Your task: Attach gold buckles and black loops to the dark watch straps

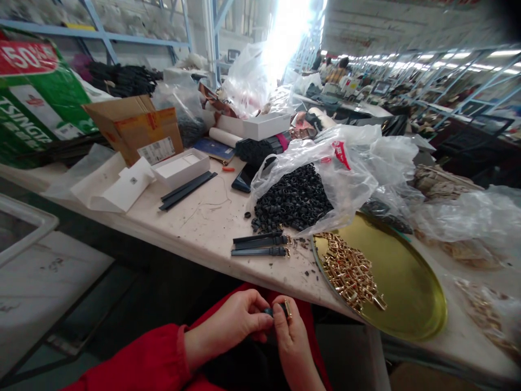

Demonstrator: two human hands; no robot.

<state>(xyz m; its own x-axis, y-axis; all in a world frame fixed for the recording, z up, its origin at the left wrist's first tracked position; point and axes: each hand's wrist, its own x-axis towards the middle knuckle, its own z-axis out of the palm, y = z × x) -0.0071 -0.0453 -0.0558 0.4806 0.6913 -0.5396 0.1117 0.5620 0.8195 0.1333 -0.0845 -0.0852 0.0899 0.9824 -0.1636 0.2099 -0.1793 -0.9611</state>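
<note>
Below the table's front edge, my left hand [238,319] pinches one end of a short dark strap [268,311]. My right hand [291,338] grips the same strap close to its gold buckle [288,309], which sticks up between thumb and fingers. Most of the strap is hidden by my fingers. On the table above my hands lie several dark straps with gold buckles [260,251]. Behind them, black loops [293,198] spill from a clear plastic bag [354,157]. Gold buckles [352,271] are heaped on the left part of a round golden tray [407,288].
On the table [203,233], flat black strips [187,191] lie beside an open white box [182,167]. A cardboard box [146,130], a phone [243,180] and an orange tool [228,169] are farther back. A green bag [40,103] stands at far left. People sit in the distance.
</note>
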